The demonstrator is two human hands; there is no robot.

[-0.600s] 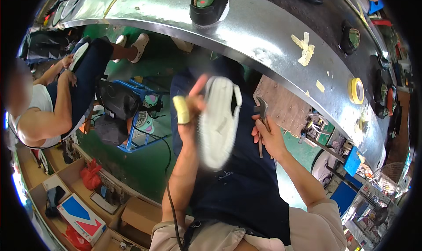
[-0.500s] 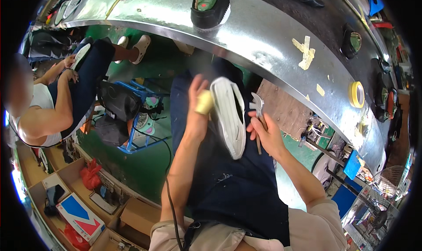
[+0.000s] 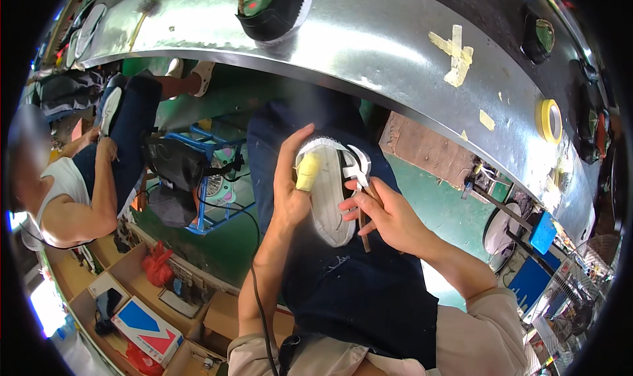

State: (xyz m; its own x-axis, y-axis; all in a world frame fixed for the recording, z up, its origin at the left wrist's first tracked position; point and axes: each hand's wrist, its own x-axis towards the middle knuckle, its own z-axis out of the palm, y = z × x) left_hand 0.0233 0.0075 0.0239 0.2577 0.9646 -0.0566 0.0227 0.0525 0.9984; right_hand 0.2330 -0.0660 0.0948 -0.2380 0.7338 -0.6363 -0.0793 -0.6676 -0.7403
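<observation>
Layout about your lap. The shoe lies over your apron, your left hand at its left, your right hand with a hand tool at its right. Before you, the bench bears a second shoe and, rightward, a tape roll. Left: a seated co-worker.
</observation>
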